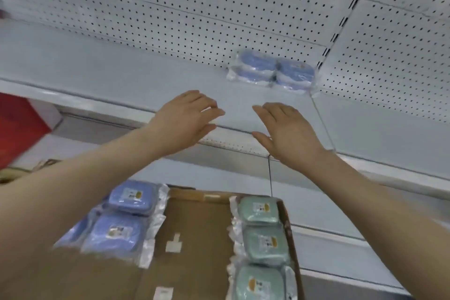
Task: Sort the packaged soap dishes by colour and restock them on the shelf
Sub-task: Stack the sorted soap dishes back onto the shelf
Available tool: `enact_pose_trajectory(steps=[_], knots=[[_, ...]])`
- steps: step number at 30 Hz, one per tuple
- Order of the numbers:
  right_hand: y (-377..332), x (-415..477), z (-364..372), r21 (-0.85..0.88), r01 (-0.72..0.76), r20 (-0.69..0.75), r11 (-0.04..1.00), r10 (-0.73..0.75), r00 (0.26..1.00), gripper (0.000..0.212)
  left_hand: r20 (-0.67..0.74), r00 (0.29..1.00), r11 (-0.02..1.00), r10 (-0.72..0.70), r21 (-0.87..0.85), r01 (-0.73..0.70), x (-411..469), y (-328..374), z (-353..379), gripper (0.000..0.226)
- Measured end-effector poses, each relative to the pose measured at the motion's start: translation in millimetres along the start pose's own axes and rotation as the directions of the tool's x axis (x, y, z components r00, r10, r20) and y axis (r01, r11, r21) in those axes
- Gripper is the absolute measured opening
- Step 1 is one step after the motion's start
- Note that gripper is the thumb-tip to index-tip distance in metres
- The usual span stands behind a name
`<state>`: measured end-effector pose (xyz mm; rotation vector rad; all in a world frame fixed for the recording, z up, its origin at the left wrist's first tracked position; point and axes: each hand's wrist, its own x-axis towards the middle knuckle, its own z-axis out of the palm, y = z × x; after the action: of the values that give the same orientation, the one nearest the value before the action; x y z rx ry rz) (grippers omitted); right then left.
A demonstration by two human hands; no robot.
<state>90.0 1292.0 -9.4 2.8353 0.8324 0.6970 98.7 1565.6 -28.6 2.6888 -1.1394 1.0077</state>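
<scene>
White pegboard-backed shelf (pixel 121 75) carries stacked blue soap dishes (pixel 271 70) at the back. Below, a cardboard box (pixel 194 226) holds blue packs (pixel 131 198) on the left and green packs (pixel 259 209) on the right. The left hand (pixel 185 119) and right hand (pixel 289 134) hover empty, fingers straight and apart.

Glossy clear plastic film (pixel 233 228) wraps 3 green soap dishes (pixel 261 243) at the right of a matt brown cardboard tray (pixel 197 224). Above the tray, the shelf (pixel 117 75) looks smooth, painted metal.

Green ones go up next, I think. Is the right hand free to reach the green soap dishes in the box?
Probably yes. The right hand is open and empty, and the green soap dishes lie uncovered along the right side of the box, with nothing over them.
</scene>
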Motion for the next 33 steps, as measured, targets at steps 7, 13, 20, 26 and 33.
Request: enact_pose_trajectory(steps=[7, 13, 20, 26, 33], knots=[[-136, -47, 37, 0.174, 0.046, 0.059, 0.984, -0.058, 0.997, 0.055, 0.129, 0.966, 0.970, -0.224, -0.062, 0.233, -159, 19, -18, 0.035], [-244, -81, 106, 0.401, 0.001, 0.253, 0.916, -0.112, 0.961, 0.048, 0.321, 0.795, 0.825, -0.515, -0.066, 0.561, -306, 9, -11, 0.040], [-328, -79, 157, 0.421, -0.037, 0.426, 0.906, -0.162, 0.890, 0.073, 0.492, 0.596, 0.707, -0.635, 0.059, 0.705, -398, -6, -10, 0.065], [-358, -60, 191, 0.326, -0.072, 0.523, 0.943, -0.117, 0.844, 0.095, 0.590, 0.584, 0.775, -0.558, 0.117, 0.621, -413, -31, 22, 0.089], [-361, -57, 203, 0.279, -0.102, 0.554, 0.955, -0.073, 0.829, 0.098, 0.676, 0.505, 0.774, -0.536, 0.156, 0.613, -407, -44, 48, 0.098]])
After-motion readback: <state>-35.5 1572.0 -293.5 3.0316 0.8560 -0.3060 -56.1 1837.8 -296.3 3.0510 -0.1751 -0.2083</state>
